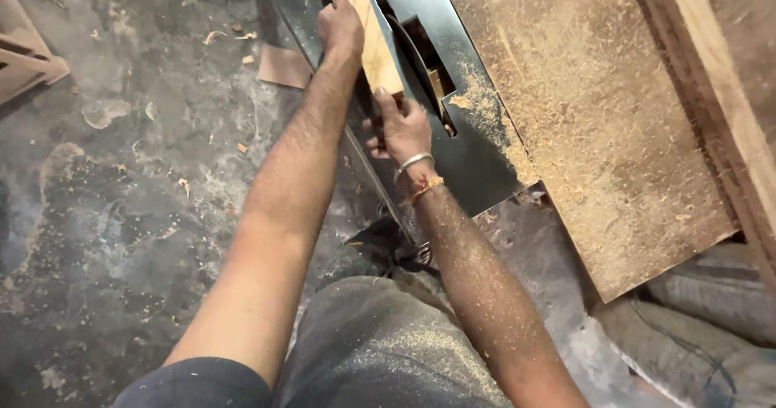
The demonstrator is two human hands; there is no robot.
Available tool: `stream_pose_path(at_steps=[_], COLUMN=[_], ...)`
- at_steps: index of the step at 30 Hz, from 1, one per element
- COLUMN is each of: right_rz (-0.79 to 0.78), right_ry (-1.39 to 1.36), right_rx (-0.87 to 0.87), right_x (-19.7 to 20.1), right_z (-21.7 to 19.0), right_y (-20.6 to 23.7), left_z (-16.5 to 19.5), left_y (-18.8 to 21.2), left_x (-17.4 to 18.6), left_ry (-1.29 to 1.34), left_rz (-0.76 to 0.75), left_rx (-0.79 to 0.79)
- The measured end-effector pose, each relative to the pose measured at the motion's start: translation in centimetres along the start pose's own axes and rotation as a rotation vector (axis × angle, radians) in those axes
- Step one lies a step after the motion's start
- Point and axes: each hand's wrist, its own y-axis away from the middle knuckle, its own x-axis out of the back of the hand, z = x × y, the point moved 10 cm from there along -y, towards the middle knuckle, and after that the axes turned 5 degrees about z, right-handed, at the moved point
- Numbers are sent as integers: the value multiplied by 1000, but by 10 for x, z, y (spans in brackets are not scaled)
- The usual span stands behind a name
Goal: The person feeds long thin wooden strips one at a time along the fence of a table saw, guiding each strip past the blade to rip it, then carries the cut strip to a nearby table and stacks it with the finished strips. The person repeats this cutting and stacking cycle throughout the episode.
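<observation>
A narrow pale wooden strip (373, 40) lies along the dark metal top of a table saw (477, 161), just left of the blade slot (420, 60). My left hand (339, 27) presses down on the strip's far part at its left edge. The strip's near end is gripped by my right hand (402, 129), whose thumb rests on top of the wood. A metal bangle and an orange thread circle that wrist. Sawdust coats my right forearm.
A sawdust-covered board (598, 133) lies right of the saw top, with a thick timber (719, 93) beyond it. The concrete floor (121, 198) at left carries wood chips and dust. A wooden frame piece (24, 52) sits at far left.
</observation>
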Motion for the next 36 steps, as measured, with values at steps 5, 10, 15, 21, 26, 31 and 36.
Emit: stream_pose_path(at_steps=[5,10,15,21,26,31,36], right_rz=[-84,-72,-27,-26,-101,-184,-190], right_ry=[-135,-112,-77,-42,-81,-63,167], right_rx=[238,253,212,327,329,340,433], right_x=[-28,-16,15,47,56,53,50], right_z=[-38,-20,27,57,72,73,59], right_y=[42,87,142,215,265,313,365], left_z=[3,-4,-38,-73,-91,-101,-116], left_y=[-9,32,109,175,210,237,259], left_x=[31,64,100,137,168,203,221], left_ry=[9,-64,-43,9,35,129,537], left_rz=[32,20,-43,-62,-92,-122,-217], left_rx=[4,-43,54,59,73,96,190])
